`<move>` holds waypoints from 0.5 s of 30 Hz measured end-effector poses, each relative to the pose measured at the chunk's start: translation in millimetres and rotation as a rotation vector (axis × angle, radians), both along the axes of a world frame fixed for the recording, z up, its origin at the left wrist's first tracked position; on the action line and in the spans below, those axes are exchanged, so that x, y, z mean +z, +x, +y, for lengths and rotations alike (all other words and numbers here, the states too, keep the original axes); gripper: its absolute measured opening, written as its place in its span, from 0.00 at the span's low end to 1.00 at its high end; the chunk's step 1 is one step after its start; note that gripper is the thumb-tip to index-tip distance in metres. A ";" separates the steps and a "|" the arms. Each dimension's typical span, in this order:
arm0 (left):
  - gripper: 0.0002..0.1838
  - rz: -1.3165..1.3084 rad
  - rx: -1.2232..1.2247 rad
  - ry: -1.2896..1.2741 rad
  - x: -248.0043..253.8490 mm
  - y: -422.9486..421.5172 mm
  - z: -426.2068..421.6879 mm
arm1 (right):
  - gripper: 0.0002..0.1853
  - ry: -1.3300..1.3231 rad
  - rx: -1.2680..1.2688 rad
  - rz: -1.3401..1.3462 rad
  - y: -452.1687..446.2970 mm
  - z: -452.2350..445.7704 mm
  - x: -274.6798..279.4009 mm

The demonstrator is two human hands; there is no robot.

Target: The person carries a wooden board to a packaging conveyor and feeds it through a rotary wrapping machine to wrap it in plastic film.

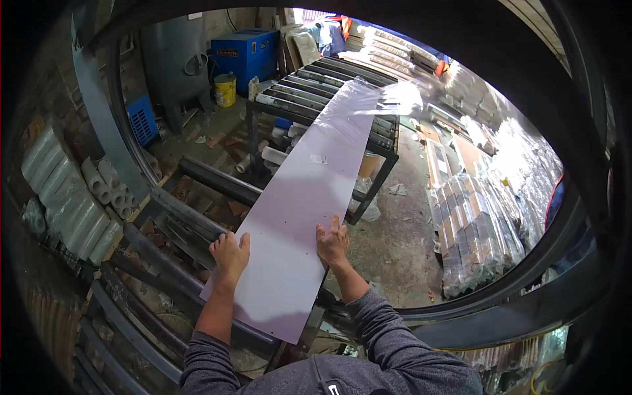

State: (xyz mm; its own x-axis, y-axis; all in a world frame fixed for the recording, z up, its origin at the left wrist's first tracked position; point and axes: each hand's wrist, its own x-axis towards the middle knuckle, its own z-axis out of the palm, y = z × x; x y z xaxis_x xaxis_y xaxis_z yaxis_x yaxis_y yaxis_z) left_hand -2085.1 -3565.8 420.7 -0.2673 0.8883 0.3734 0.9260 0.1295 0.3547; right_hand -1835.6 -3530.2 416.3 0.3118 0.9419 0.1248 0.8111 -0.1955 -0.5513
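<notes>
A long pale pinkish-white panel [296, 210] with small dark holes and a small white label [318, 159] stretches away from me across the rollers. Clear plastic film [352, 108] covers its far end, bright with glare. My left hand [230, 255] is closed at the panel's left edge, thumb on the top face and fingers curled at the side. At the right edge, my right hand [334, 243] grips the panel with its thumb and bent fingers on the top. The undersides of both edges are hidden.
A roller table [296, 92] supports the far end, and dark rollers [158, 257] lie at left. Wrapped bundles [471, 234] stand on the right-hand floor. Wrapped rolls [66, 191], a blue machine [245, 54] and a yellow bucket [224, 90] are at left. A dark frame surrounds the work area.
</notes>
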 end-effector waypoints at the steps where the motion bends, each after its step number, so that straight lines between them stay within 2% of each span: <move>1: 0.22 -0.004 -0.011 0.005 0.5 -0.9 -1.0 | 0.35 0.007 0.001 0.011 0.7 1.5 -2.4; 4: 0.21 0.024 -0.073 0.041 -4.7 -10.2 -10.0 | 0.35 0.021 0.002 0.025 3.0 3.1 -10.2; 7: 0.20 0.001 -0.089 -0.048 0.7 -26.1 -41.0 | 0.35 0.042 -0.002 0.001 2.4 2.9 -8.1; 12: 0.22 0.048 -0.033 -0.051 4.6 -49.2 -110.1 | 0.35 0.025 0.006 0.047 3.6 5.0 -6.0; 15: 0.21 0.016 -0.022 -0.014 2.9 -48.9 -116.2 | 0.35 0.054 0.011 0.008 5.4 6.9 -6.2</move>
State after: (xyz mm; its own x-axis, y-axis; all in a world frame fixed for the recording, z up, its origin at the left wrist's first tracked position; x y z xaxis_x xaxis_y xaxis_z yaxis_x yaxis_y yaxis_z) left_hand -2134.1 -3682.0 423.5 -0.2416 0.8993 0.3647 0.9341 0.1137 0.3384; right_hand -1830.3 -3523.4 410.1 0.3024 0.9373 0.1733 0.8088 -0.1561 -0.5670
